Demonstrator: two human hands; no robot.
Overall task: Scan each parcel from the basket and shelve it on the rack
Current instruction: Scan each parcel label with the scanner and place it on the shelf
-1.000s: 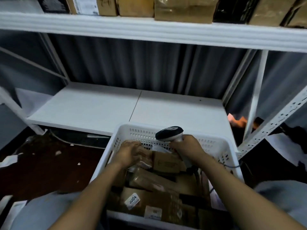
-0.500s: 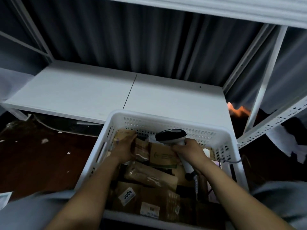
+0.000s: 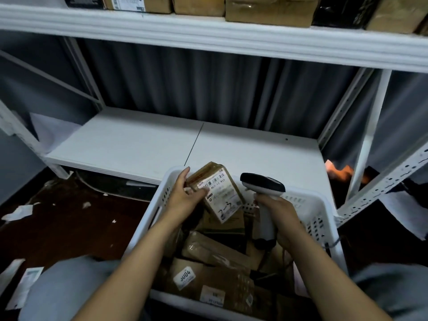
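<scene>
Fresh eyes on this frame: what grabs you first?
Centre frame, the left hand holds a brown parcel, barcode label up, just above the white basket of more parcels. Beside it, the right hand grips a scanner, its head turned toward the parcel. Behind them sits the white lower shelf board, and boxes line the upper shelf at the top edge.

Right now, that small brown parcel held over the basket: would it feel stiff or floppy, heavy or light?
Probably stiff: the parcel keeps square edges and flat faces. Likely light for its size, since the left hand alone holds it by one end. Its glossy tape wrap may be a little slippery.
</scene>
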